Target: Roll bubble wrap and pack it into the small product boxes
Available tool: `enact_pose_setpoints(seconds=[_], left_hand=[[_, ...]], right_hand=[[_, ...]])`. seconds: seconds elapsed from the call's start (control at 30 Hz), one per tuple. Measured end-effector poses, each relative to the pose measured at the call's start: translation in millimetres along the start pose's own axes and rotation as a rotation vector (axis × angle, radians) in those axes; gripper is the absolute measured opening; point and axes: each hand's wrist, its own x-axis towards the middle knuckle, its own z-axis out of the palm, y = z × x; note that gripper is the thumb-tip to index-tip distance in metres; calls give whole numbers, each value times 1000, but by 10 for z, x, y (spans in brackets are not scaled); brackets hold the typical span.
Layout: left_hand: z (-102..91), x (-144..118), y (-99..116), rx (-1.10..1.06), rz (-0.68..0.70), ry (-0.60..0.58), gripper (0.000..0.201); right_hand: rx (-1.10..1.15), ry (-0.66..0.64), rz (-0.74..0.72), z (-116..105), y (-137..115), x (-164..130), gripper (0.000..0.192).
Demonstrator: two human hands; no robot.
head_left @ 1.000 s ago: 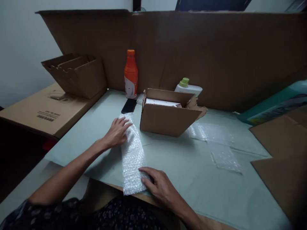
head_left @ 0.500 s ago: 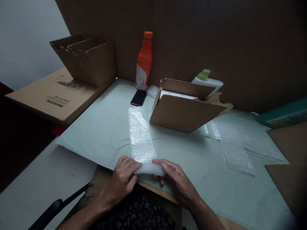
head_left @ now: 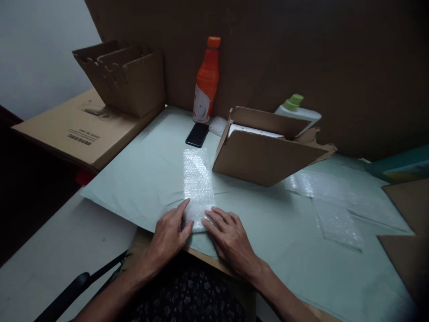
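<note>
A clear strip of bubble wrap (head_left: pixel 197 176) lies lengthwise on the pale green table cover, its near end doubled over close to the front edge. On the left side of that folded end rests my left hand (head_left: pixel 169 228), open, index finger stretched forward and thumb apart from it. My right hand (head_left: pixel 231 235) lies over the right side of the fold, fingers extended and slightly spread, also open. Fingertips of both hands touch the plastic. Whether anything is inside the fold cannot be made out. Beyond the strip's far end is a black phone (head_left: pixel 197 135).
An open cardboard box (head_left: pixel 268 161) stands right of the strip, with a green-capped white bottle (head_left: pixel 298 114) behind it. An orange bottle (head_left: pixel 207 82) stands at the back. More bubble wrap pieces (head_left: pixel 335 219) lie right. Cardboard boxes (head_left: pixel 134 85) are stacked left.
The near end of the bubble wrap, raised between my fingers at the table edge, now lies flat on the strip. Both hands have moved slightly forward and loosened onto it.
</note>
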Motion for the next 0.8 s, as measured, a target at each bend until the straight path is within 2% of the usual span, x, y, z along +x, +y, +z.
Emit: enact_pose_setpoints(seconds=[0.1,0.2,0.3,0.4,0.47,0.5,0.6,0.7,0.8], left_hand=[[-107,-94,50,54,178,105,54],[-194,-194,94,30,323,49,58],[-189,-185,83,-71,293,-7,54],[-124,-45,10,-119,203,8,49],[-75,82,-60,-84,182,27,47],[-52,142,-95,-56,179,39,46],[-4,265,-174,46,165,104,40],[-17,256,-184,80,196,171,37],[-95,126,-126,22,297,123,45]], right_hand=[[58,-21,-19,-27,39,93,37],[243,-87,40,-139,25,156,33],[369,-124,140,-197,25,199,28],[242,34,156,-180,54,195,26],[105,149,117,-162,63,173,25],[56,167,88,-153,61,166,25],[-21,89,17,-109,50,184,26],[-51,6,20,-47,69,250,27],[24,-14,48,-36,101,293,25]])
